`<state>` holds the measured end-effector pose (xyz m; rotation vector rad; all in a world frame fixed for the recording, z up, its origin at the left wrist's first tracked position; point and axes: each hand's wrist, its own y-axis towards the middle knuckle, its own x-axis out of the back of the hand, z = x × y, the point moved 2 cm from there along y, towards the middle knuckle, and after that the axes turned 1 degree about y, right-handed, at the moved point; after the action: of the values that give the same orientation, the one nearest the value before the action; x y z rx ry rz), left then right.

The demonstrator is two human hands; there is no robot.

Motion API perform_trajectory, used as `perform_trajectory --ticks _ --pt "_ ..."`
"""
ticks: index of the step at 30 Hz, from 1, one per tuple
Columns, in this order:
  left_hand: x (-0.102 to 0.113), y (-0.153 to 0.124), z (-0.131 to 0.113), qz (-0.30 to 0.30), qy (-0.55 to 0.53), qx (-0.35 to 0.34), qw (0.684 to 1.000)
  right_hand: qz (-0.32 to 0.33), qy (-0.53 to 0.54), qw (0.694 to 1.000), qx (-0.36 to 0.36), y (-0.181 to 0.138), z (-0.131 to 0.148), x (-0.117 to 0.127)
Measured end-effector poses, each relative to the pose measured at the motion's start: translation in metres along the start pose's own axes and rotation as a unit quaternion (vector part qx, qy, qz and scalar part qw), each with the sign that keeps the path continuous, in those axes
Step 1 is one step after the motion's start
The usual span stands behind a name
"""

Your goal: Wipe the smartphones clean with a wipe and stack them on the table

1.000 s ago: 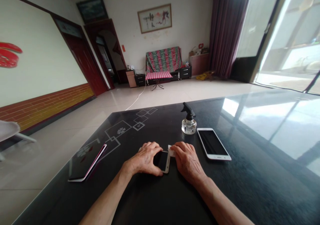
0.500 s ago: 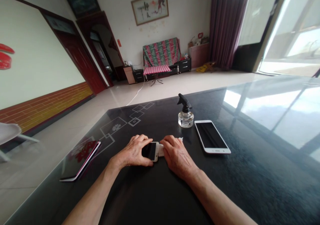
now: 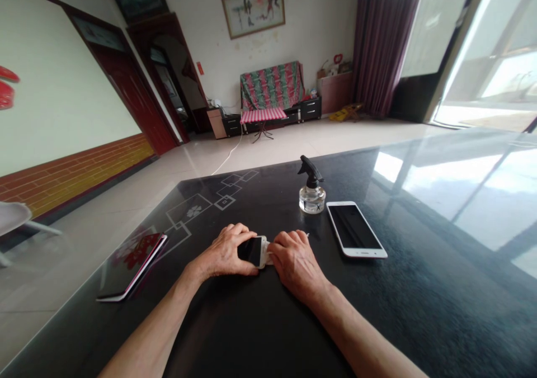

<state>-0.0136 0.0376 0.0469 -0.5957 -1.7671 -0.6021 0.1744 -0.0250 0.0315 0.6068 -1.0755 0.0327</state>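
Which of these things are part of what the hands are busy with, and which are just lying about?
In use:
- smaller phone, gripped by the left hand
- white wipe, held by the right hand against the phone's end
- possibly the spray bottle, close by but untouched

Lying about:
- larger white phone
- dark flat thing with a pink edge

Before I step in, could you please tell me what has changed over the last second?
The small phone and left hand have shifted slightly left; the right hand has moved the white tissue from the phone's far right corner to its right end. The holds, spray bottle and larger phone are unchanged.
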Motion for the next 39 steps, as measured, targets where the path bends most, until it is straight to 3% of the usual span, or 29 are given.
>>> perform_trajectory --ticks 3,9,12,20,27,35,39 --pt "0.000 0.002 -0.004 -0.025 0.004 -0.002 1.000 -0.024 0.003 1.000 -0.006 0.000 -0.002 -0.002" --pt "0.008 0.005 -0.016 -0.102 -0.018 -0.011 0.995 -0.164 0.064 0.981 -0.076 0.000 -0.010 0.000" --pt "0.009 0.006 -0.020 -0.135 -0.029 -0.017 0.990 -0.195 0.105 0.972 -0.072 0.000 -0.009 0.002" --pt "0.009 0.006 -0.023 -0.176 -0.054 -0.022 0.983 -0.167 0.197 0.966 -0.001 0.002 -0.001 0.005" --pt "0.010 0.004 -0.015 -0.195 -0.070 -0.009 0.978 -0.151 0.258 0.954 0.002 0.002 0.004 0.004" --pt "0.008 0.006 -0.029 -0.183 -0.087 -0.024 0.979 -0.185 0.307 0.933 -0.031 0.003 -0.005 0.003" --pt "0.011 0.004 -0.024 -0.195 -0.097 -0.009 0.976 -0.175 0.330 0.927 -0.020 0.004 0.000 0.004"
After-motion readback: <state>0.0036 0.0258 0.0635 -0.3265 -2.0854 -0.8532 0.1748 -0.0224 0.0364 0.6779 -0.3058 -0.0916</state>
